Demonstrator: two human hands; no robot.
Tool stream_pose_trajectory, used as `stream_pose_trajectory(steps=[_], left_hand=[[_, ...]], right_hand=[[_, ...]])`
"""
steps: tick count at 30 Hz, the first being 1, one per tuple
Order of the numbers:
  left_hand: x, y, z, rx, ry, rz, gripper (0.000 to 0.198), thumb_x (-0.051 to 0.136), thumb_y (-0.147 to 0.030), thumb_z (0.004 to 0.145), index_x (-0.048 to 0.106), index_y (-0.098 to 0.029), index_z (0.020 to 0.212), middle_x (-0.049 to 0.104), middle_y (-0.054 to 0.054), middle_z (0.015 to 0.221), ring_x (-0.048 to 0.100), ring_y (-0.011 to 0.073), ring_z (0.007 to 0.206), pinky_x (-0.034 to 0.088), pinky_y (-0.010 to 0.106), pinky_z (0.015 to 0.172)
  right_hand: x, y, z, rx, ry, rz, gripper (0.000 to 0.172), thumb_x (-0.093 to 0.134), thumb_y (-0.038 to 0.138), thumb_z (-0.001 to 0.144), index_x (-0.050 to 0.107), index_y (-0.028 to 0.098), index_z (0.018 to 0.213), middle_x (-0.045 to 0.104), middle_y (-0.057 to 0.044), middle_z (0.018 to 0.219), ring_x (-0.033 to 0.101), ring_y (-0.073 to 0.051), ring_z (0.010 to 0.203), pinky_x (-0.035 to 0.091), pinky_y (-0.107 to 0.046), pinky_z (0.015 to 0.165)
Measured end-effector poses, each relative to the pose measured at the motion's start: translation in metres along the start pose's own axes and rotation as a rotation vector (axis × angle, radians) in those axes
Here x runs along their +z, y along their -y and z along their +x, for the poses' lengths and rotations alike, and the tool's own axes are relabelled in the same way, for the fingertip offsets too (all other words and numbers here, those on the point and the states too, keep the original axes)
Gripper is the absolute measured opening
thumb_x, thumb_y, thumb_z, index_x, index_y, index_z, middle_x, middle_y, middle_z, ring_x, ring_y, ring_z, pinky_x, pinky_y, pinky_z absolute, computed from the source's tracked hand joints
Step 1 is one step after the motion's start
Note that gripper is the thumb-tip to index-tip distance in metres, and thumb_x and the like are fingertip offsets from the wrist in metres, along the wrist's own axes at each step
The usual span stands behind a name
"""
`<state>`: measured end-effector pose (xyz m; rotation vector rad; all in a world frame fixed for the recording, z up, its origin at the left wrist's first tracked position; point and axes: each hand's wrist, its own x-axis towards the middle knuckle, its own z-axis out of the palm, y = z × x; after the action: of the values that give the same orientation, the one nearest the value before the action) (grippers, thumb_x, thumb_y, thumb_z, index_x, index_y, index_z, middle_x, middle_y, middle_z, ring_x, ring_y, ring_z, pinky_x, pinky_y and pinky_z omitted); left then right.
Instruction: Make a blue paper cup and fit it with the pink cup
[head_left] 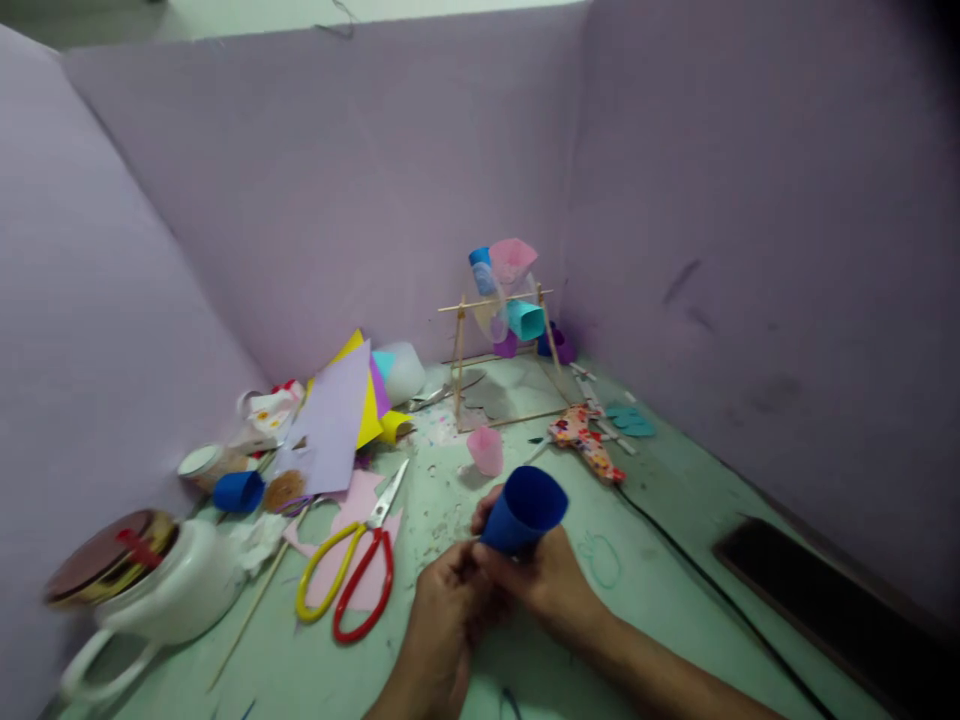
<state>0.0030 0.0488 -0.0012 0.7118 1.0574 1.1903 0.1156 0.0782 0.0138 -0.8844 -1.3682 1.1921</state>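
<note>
A blue paper cup (523, 510) lies tilted in my hands, its open mouth facing up and away. My right hand (551, 580) is wrapped round its lower body. My left hand (442, 620) pinches at the cup's narrow bottom end. Both hands hover low over the green table (675, 500), near its front. Just beyond the cup stands a small pink paper cup (486, 449).
Red-and-yellow scissors (358, 570) lie left on pink paper. A stick-frame wheel with paper cups (504, 320) stands at the back. Coloured paper sheets (337, 415), another blue cup (238, 492), a white jug (161, 585), a dark phone (825, 600) and purple walls surround the table.
</note>
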Motion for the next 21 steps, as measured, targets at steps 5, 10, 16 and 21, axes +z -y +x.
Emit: stream_pose_trajectory(steps=[5,10,16,21], left_hand=[[-0.032,-0.048,0.000,0.582,-0.591,0.198,0.056,0.062,-0.020,0.071,0.041,-0.022,0.123,0.056,0.010,0.114,0.061,0.0108,0.064,0.050,0.023,0.055],[-0.102,-0.100,0.002,0.786,-1.225,0.125,0.057,0.046,-0.007,0.075,0.030,-0.024,0.127,0.051,0.009,0.111,0.060,0.0138,0.088,0.050,0.025,0.071],[-0.118,-0.086,-0.004,0.764,-1.495,0.212,0.042,0.044,-0.005,0.072,0.039,-0.021,0.110,0.050,0.002,0.096,0.056,0.0109,0.076,0.047,0.022,0.063],[-0.121,-0.081,-0.013,0.643,-1.566,0.341,0.028,0.045,-0.014,0.076,0.043,-0.020,0.103,0.054,0.001,0.083,0.057,0.0126,0.061,0.044,0.025,0.056]], right_hand=[[-0.001,-0.007,-0.004,0.015,-0.197,0.019,0.039,0.076,0.035,0.061,0.054,0.022,0.091,0.067,-0.004,0.082,0.066,-0.024,0.077,0.055,-0.037,0.074],[-0.008,-0.009,-0.004,0.003,-0.104,-0.162,0.037,0.073,0.041,0.061,0.056,0.023,0.089,0.067,-0.005,0.083,0.066,-0.026,0.078,0.055,-0.038,0.073],[-0.010,0.000,-0.011,-0.081,0.001,-0.283,0.026,0.067,0.043,0.067,0.059,0.026,0.084,0.067,-0.004,0.081,0.065,-0.027,0.078,0.054,-0.038,0.070],[-0.004,-0.002,-0.015,0.009,-0.004,-0.176,0.028,0.065,0.043,0.069,0.056,0.025,0.088,0.066,-0.004,0.082,0.065,-0.026,0.079,0.053,-0.037,0.073]])
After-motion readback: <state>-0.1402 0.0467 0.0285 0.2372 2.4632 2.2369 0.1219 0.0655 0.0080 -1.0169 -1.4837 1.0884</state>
